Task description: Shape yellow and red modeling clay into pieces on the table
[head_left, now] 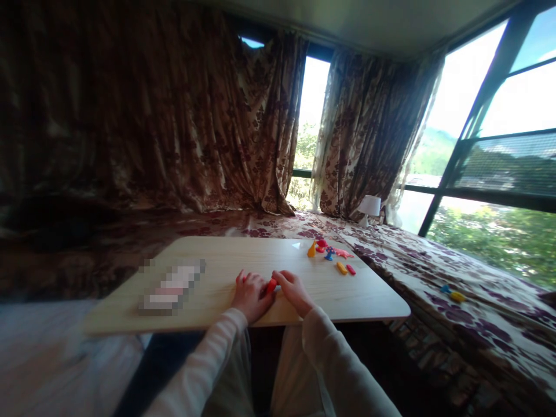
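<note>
Both hands meet over the near middle of a pale wooden table. Between them is a small red piece, smooth and rounded, possibly plastic or modelling clay. My right hand pinches it from the right with curled fingers. My left hand is closed against its left side, knuckles up and thumb near the piece. A bit of red also shows at the left fingertips, but its kind is hidden. Something pale blue peeks out just under the right fingers, too small to name.
At the table's far right lie a yellow cone-like piece, a blue piece, red pieces, and a yellow stick. A pixelated box-like item sits left. Beyond stands a white lamp; a yellow toy rests on flowered cloth.
</note>
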`<action>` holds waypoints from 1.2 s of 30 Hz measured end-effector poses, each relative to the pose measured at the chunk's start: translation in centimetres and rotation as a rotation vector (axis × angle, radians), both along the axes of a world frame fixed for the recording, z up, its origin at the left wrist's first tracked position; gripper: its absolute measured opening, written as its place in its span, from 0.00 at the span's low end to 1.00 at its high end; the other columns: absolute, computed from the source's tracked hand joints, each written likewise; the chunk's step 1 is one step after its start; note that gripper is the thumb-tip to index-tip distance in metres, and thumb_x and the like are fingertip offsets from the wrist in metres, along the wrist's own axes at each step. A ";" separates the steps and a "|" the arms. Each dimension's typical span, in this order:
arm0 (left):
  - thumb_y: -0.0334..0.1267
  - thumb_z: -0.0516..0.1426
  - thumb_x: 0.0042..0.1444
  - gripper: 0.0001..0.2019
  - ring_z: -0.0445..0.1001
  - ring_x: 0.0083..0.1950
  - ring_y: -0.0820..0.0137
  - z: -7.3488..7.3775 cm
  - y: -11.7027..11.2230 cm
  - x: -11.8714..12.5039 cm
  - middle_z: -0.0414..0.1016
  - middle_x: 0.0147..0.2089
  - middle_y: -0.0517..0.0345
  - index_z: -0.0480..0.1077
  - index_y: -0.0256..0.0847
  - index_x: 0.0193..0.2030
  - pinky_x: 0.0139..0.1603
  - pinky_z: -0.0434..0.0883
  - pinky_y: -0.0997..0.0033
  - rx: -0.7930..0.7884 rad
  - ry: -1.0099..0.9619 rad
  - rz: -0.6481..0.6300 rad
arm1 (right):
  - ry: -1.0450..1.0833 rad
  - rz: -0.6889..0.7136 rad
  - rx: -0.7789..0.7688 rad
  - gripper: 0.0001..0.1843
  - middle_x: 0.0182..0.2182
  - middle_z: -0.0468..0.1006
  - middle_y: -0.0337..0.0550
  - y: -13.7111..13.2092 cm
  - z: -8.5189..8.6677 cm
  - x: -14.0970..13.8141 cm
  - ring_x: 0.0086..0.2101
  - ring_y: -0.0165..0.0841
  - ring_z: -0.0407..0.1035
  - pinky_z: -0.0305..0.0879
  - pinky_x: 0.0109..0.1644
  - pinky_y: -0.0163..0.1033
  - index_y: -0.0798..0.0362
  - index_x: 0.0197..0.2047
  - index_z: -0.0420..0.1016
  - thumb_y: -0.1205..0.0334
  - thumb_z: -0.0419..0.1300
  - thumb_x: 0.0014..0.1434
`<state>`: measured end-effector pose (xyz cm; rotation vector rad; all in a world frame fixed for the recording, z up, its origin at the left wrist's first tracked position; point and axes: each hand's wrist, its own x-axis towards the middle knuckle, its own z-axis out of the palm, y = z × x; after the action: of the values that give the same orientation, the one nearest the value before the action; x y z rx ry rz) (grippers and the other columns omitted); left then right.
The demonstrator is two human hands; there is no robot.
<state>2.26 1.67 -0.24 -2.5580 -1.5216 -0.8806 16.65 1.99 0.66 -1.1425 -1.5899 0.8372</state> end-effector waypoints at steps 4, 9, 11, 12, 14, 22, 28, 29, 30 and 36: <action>0.45 0.56 0.57 0.11 0.70 0.50 0.64 0.1 0.0 0.0 0.74 0.40 0.57 0.72 0.39 0.37 0.61 0.54 0.46 -0.014 0.001 -0.014 | 0.026 0.040 0.060 0.12 0.33 0.78 0.41 -0.2 -0.2 0.2 0.38 0.35 0.72 0.68 0.44 0.40 0.55 0.35 0.79 0.55 0.63 0.53; 0.48 0.56 0.56 0.14 0.69 0.50 0.64 0.0 0.3 0.0 0.74 0.40 0.56 0.71 0.39 0.38 0.61 0.54 0.46 -0.012 -0.014 -0.005 | 0.077 0.013 0.106 0.14 0.35 0.79 0.44 0.0 -0.8 0.2 0.37 0.36 0.73 0.70 0.38 0.38 0.53 0.34 0.81 0.53 0.64 0.48; 0.49 0.56 0.56 0.14 0.69 0.50 0.64 -0.1 0.4 -0.1 0.75 0.40 0.56 0.72 0.39 0.37 0.62 0.52 0.46 -0.015 -0.014 -0.002 | 0.088 -0.009 0.116 0.14 0.35 0.79 0.45 0.0 -1.0 0.2 0.36 0.37 0.73 0.70 0.38 0.38 0.53 0.34 0.81 0.53 0.64 0.48; 0.50 0.56 0.56 0.14 0.69 0.50 0.64 -0.2 0.4 -0.1 0.75 0.40 0.57 0.72 0.39 0.36 0.62 0.51 0.45 -0.019 -0.011 -0.003 | 0.089 -0.016 0.119 0.14 0.34 0.79 0.45 0.0 -1.0 0.2 0.36 0.37 0.73 0.70 0.38 0.39 0.53 0.33 0.81 0.53 0.64 0.48; 0.49 0.55 0.56 0.14 0.69 0.50 0.64 -0.2 0.4 -0.2 0.75 0.39 0.57 0.72 0.39 0.36 0.63 0.50 0.45 -0.027 -0.006 -0.007 | 0.088 -0.024 0.126 0.13 0.33 0.79 0.45 -0.1 -0.9 0.2 0.36 0.38 0.73 0.69 0.39 0.40 0.54 0.32 0.82 0.54 0.64 0.48; 0.45 0.55 0.57 0.12 0.69 0.50 0.64 0.0 0.0 0.1 0.74 0.40 0.57 0.72 0.39 0.35 0.63 0.50 0.45 -0.019 -0.015 0.004 | 0.092 -0.016 0.151 0.15 0.37 0.80 0.44 -0.4 -0.7 0.6 0.41 0.37 0.72 0.68 0.45 0.40 0.52 0.37 0.81 0.51 0.62 0.52; 0.48 0.56 0.56 0.13 0.69 0.48 0.64 0.3 0.0 0.0 0.75 0.36 0.58 0.73 0.41 0.31 0.61 0.50 0.44 -0.012 -0.035 -0.005 | 0.063 -0.023 0.117 0.12 0.35 0.77 0.41 0.0 -1.4 0.7 0.35 0.32 0.72 0.70 0.41 0.41 0.56 0.39 0.74 0.55 0.59 0.61; 0.48 0.56 0.56 0.13 0.69 0.48 0.64 0.4 0.0 0.0 0.75 0.36 0.58 0.73 0.41 0.30 0.61 0.50 0.44 -0.012 -0.035 -0.010 | 0.055 -0.020 0.113 0.12 0.37 0.76 0.41 0.1 -1.5 0.7 0.35 0.31 0.72 0.70 0.40 0.41 0.57 0.41 0.73 0.56 0.58 0.62; 0.47 0.56 0.55 0.13 0.69 0.48 0.64 0.4 -0.1 0.0 0.75 0.36 0.58 0.73 0.41 0.30 0.61 0.50 0.44 -0.012 -0.034 -0.015 | 0.049 -0.019 0.111 0.11 0.38 0.75 0.41 0.1 -1.5 0.6 0.35 0.31 0.72 0.71 0.40 0.41 0.57 0.42 0.72 0.57 0.57 0.63; 0.45 0.56 0.57 0.11 0.69 0.48 0.65 0.4 -0.2 0.1 0.75 0.37 0.58 0.72 0.40 0.31 0.61 0.52 0.46 0.008 -0.025 -0.017 | 0.074 -0.036 0.135 0.12 0.31 0.79 0.42 -0.3 -1.0 0.5 0.34 0.32 0.72 0.69 0.41 0.39 0.55 0.34 0.77 0.54 0.60 0.57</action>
<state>2.40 1.44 0.13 -2.5682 -1.5015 -0.9222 17.14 1.73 -0.39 -1.0295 -1.5370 0.7286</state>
